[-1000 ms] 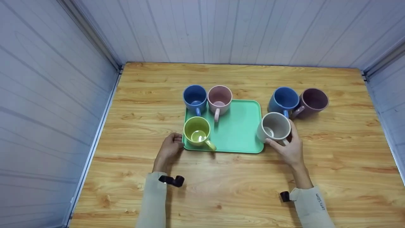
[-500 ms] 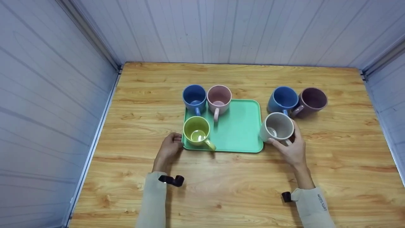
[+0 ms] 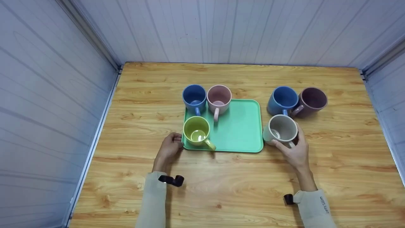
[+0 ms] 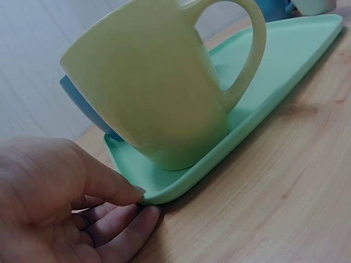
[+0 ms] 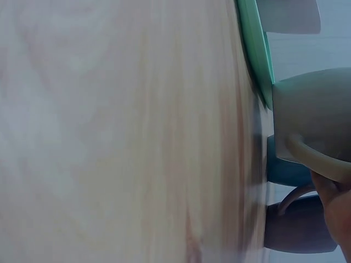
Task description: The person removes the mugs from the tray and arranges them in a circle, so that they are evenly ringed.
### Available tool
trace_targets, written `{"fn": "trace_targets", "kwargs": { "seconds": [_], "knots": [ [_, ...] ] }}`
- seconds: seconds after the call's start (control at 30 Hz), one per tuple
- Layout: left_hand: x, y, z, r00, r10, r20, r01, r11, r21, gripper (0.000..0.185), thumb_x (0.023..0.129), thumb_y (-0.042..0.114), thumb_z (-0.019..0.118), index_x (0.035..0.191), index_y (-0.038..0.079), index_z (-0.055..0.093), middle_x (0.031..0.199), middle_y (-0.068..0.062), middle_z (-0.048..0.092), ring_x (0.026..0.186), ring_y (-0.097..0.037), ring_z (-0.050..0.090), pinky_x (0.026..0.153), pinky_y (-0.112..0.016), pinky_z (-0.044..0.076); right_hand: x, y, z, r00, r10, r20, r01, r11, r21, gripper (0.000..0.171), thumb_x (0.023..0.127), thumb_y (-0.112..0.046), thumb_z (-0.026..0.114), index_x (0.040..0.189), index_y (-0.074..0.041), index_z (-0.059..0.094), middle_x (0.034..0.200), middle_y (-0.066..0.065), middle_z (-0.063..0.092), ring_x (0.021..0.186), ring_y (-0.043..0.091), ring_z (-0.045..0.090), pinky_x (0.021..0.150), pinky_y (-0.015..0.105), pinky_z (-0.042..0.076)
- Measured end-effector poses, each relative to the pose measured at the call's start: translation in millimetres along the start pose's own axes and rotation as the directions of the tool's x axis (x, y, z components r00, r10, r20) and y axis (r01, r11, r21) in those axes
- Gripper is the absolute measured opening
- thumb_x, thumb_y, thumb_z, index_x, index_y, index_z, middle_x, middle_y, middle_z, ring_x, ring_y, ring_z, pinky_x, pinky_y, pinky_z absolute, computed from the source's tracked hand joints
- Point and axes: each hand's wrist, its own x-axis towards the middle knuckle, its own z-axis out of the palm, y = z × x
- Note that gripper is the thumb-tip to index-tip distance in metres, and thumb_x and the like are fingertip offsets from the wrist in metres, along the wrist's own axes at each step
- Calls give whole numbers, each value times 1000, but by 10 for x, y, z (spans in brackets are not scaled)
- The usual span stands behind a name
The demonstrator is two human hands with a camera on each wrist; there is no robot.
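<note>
Left hand (image 3: pixel 170 148) sits at the near-left corner of the green tray (image 3: pixel 240 126), thumb on top of the rim and fingers curled under it, so it's pinching that corner (wrist cam shows this well). Right next to it on the tray is the yellow-green mug (image 3: pixel 197 131), handle pointing toward the person. Behind that, along the tray's far edge, a blue mug (image 3: pixel 194 96) and a pink mug (image 3: pixel 219 98) side by side, handles facing near. Rest of the tray is bare.

Just off the tray's right edge, the grey mug (image 3: pixel 281 129) is in the right hand (image 3: pixel 295 151), fingers wrapped round it on the handle side; can't tell if it's on the wooden table (image 3: pixel 221 190) or just off it. Close behind it: a 2nd blue mug (image 3: pixel 282 100) and a dark purple mug (image 3: pixel 312 101), touching each other.

Writing: small text on the right sleeve (image 3: pixel 316 207), too blurry to read.
</note>
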Motion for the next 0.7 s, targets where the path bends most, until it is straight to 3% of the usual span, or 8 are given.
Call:
{"fn": "trace_targets", "kwargs": {
  "seconds": [0.43, 0.7],
  "knots": [
    [47, -52, 8, 1000, -7, -14, 8, 1000, 6, 33, 78, -9, 52, 110, -5, 55, 102, -13, 57, 92, -20, 53, 76, -23, 46, -16, 76, -49, 999, 50, 1, -50, 999, -15, 88, 66, 4, 82, 142, 2, 37, 136, 21, 48, 121, 29, 47, 95, 21, 42],
    [51, -50, 12, 1000, -5, -20, 5, 1000, 22, 35, 77, -8, 52, 111, -6, 55, 103, -14, 56, 94, -21, 53, 79, -24, 46, -21, 101, -73, 992, 123, 10, -123, 992, -5, 89, 67, 2, 82, 144, -2, 36, 139, 13, 48, 124, 19, 45, 97, 20, 40]
  ]
}}
